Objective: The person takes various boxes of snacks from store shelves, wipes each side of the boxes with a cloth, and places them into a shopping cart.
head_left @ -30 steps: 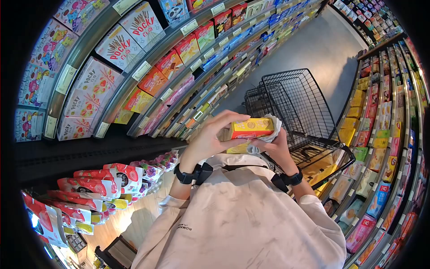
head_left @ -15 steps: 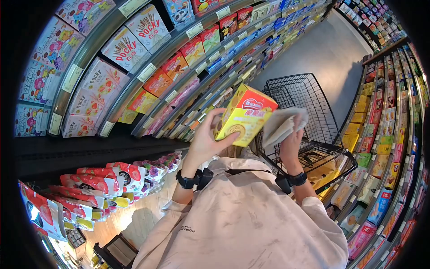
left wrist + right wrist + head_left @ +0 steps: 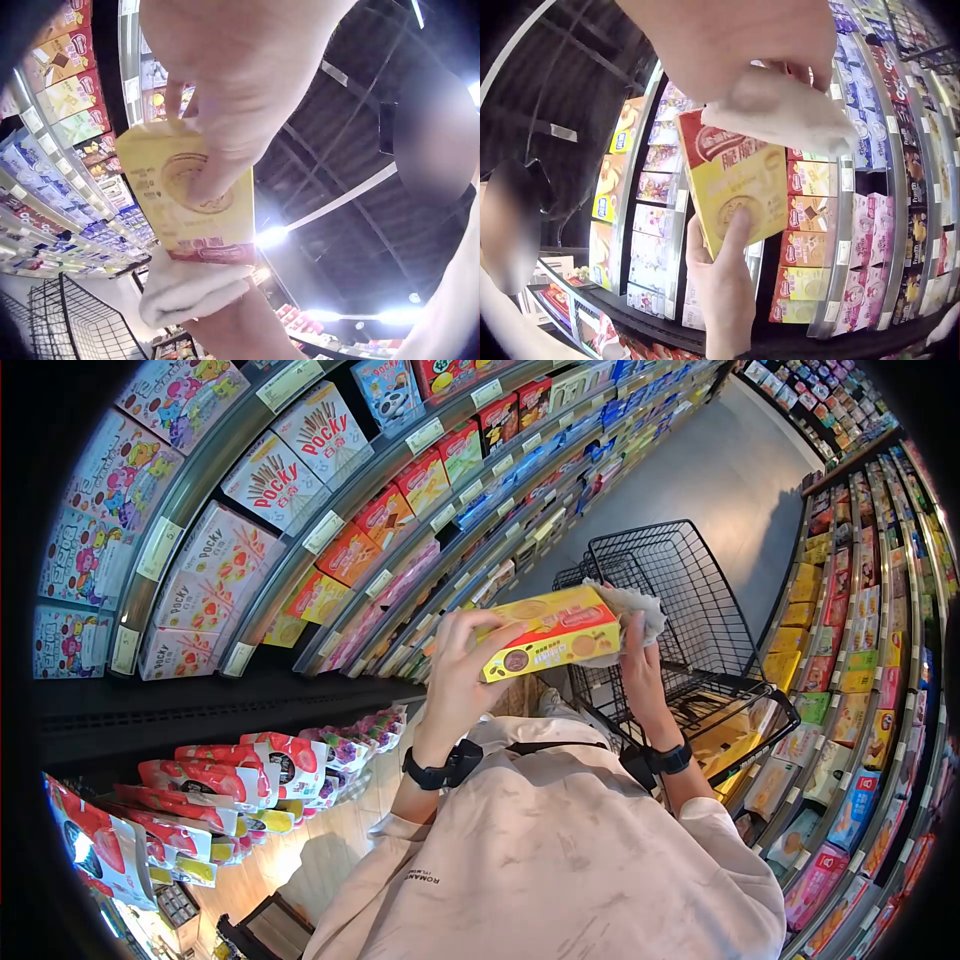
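In the head view a yellow and red biscuit box (image 3: 560, 628) is held in front of the body, a narrow side facing up. My left hand (image 3: 460, 670) grips its left end, with the thumb flat on the printed biscuit in the left wrist view. At the box's other end, a crumpled grey-white cloth (image 3: 640, 615) is held in my right hand (image 3: 645, 678). Seen from the left wrist, the cloth (image 3: 191, 289) lies against the red end of the box (image 3: 187, 195). The right wrist view has the cloth (image 3: 780, 112) across the box's upper edge.
A black wire shopping cart (image 3: 670, 595) stands just beyond the hands, with yellow packages (image 3: 725, 745) low in it. Shelves of boxed snacks (image 3: 215, 575) rise on the left, and another shelf (image 3: 850, 660) runs along the right. Red-and-white pouches (image 3: 230, 770) hang at lower left.
The box was turned broad face up half a second ago, with the cloth off to its right. Now it is tipped narrow side up and the cloth is back at its right end.
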